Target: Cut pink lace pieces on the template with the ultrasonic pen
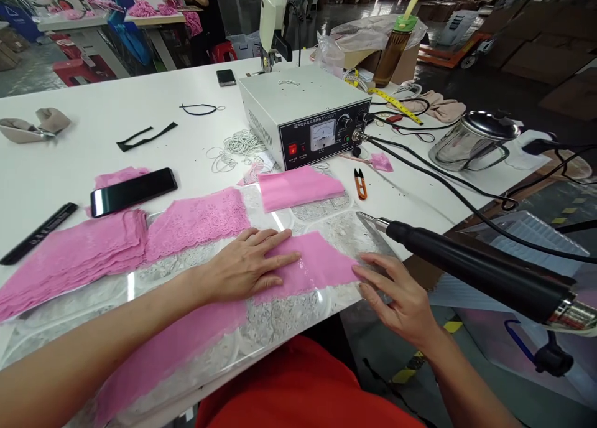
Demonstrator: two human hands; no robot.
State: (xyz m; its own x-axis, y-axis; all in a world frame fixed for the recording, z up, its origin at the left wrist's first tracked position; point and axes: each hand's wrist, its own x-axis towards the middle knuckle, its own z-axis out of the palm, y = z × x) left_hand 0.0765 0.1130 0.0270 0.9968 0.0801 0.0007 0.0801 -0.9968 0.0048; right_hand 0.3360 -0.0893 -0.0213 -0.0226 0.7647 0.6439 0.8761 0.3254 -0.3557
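My left hand (249, 263) lies flat on the left part of a pink fabric piece (317, 260), fingers spread. At the piece's right tip is my right hand (392, 294), its fingers apart and fingertips touching the edge. Under my left forearm a larger pink piece (177, 347) hangs toward the table's front edge. Beyond my left hand lie a pink lace piece (200, 223) and a layered pink stack (93, 241). A folded pink piece (298, 188) rests farther back. The black handheld tool (466, 266) with a pointed metal tip extends over the table's right side, above my right hand.
A control box (324, 135) with cables stands behind the fabric. Orange snips (360, 184), a phone (134, 191), a black ruler (40, 232) and a glass jug (476, 142) are on the white table (93, 104). A person (203, 17) sits in the background.
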